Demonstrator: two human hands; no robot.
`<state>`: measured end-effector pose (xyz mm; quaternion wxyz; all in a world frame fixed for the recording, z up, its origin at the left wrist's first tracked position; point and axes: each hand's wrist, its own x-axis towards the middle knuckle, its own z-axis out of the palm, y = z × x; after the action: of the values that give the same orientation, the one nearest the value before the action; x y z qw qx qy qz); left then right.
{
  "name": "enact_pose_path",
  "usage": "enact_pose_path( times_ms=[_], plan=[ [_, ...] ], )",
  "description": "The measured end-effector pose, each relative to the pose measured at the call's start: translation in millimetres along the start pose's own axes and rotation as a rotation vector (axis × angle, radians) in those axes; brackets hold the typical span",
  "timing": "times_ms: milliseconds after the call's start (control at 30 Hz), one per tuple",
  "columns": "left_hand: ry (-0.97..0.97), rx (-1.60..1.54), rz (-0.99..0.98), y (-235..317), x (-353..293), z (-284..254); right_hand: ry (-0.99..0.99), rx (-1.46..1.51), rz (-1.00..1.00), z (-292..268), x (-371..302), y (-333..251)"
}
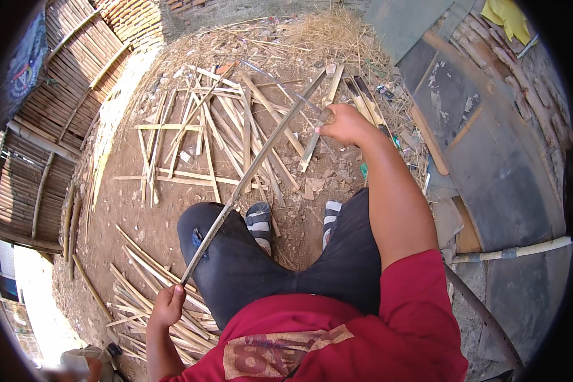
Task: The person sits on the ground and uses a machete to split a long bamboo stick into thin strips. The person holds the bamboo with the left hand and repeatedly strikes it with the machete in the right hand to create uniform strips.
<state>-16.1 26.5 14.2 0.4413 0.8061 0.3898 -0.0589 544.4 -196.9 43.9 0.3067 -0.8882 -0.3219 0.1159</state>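
Observation:
A long split bamboo strip (251, 172) slants across me, from beside my left thigh up past my knees. My left hand (165, 307) is closed round its lower end. My right hand (345, 125) is closed on the handle of a long, thin-bladed knife (277, 81), held out ahead of my right knee. Its narrow blade points far left and crosses the strip near the strip's upper end. Whether the edge touches the strip I cannot tell.
A pile of bamboo strips (226, 127) lies on the dirt ahead, and another pile (149, 299) by my left side. Dark sheets and boards (496, 165) lean at the right. A woven bamboo wall (73, 63) stands left. At the lower left, part of another person (89, 363) shows.

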Motion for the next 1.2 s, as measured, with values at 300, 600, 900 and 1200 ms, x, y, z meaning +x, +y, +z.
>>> enact_pose_path(
  times_ms=[300, 600, 900, 1200],
  plan=[
    [0.017, -0.006, 0.026, -2, -4, 6, -0.431, -0.128, -0.208, 4, -35, -56],
    [0.02, -0.054, 0.007, -1, -6, 6, -0.419, -0.228, -0.353, 23, -44, -73],
    [0.03, -0.07, -0.014, 3, -6, 10, -0.23, 0.04, -0.089, 17, -6, -31],
    [0.126, 0.069, 0.075, 0, -5, 17, -0.378, 0.036, -0.041, 26, -5, -30]
  ],
)
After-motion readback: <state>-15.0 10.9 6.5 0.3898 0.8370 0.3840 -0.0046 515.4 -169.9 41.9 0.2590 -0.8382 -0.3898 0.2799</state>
